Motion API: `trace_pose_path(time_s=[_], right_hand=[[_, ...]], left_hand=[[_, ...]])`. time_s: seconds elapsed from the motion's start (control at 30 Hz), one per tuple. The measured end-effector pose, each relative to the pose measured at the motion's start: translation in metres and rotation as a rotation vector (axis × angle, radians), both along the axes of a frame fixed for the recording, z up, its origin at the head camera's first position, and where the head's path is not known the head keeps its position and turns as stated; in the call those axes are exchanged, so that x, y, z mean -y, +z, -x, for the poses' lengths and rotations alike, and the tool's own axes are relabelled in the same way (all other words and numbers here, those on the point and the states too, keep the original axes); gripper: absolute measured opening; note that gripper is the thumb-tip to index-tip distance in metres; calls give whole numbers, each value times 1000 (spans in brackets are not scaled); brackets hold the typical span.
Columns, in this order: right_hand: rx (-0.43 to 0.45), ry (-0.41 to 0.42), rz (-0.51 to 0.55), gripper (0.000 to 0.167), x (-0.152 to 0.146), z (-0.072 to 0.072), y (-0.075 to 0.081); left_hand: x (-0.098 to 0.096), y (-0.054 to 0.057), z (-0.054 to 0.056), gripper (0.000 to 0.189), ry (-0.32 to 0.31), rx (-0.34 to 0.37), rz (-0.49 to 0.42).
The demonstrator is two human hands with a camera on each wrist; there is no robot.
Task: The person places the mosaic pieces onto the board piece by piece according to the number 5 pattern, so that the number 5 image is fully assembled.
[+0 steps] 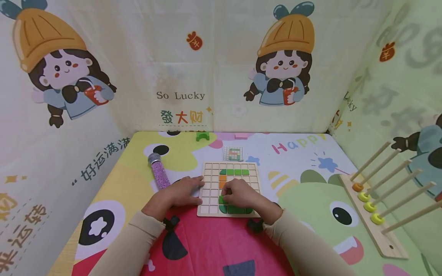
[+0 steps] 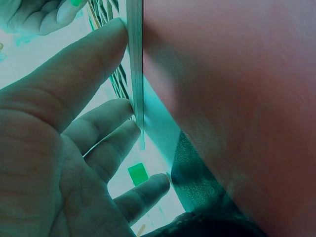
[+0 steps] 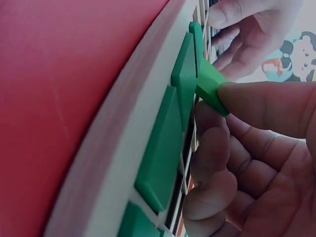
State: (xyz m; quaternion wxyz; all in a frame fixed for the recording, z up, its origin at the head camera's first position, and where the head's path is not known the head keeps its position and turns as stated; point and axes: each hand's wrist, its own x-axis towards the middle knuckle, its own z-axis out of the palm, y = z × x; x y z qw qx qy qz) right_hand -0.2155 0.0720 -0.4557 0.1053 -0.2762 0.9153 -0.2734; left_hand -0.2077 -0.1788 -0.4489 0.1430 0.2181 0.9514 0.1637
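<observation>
A wooden grid board (image 1: 208, 188) lies in front of me. My left hand (image 1: 179, 191) rests at its left edge, fingers extended; in the left wrist view the fingertips (image 2: 116, 37) meet the board's side. My right hand (image 1: 241, 193) is over the lower middle of the board. Between its thumb and finger it pinches a light green block (image 3: 210, 84), tilted against the grid beside dark green tiles (image 3: 163, 153) along the near row. Green tiles (image 1: 238, 172) line a row near the top, with orange tiles (image 1: 222, 178) below their left end.
A small pattern card (image 1: 233, 153) lies behind the board. Left of it is a glittery purple microphone (image 1: 160, 172). A green arch block (image 1: 202, 136) and a pink block (image 1: 241, 135) are at the back edge. A wooden peg stand (image 1: 376, 222) with beads stands at the right.
</observation>
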Motion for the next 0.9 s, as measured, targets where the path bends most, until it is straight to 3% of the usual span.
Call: trace_pose_path(time_s=[0.37,0.63,0.77,0.9], right_hand=[[-75,-63,-148,9,9,-9,4],[-128,-75,-188,8,11,-12,1],[-163,-64,-181,7,10,-15,2],[-151,-49,-83,7,-1,-20,6]], left_hand=[[-2,2,-2,70,22,8,-3],[-3,-1,-3,69,24,3,-13],[-2,-1,-3,69,23,-6,-6],[-1,-2,-2,69,28,2,-10]])
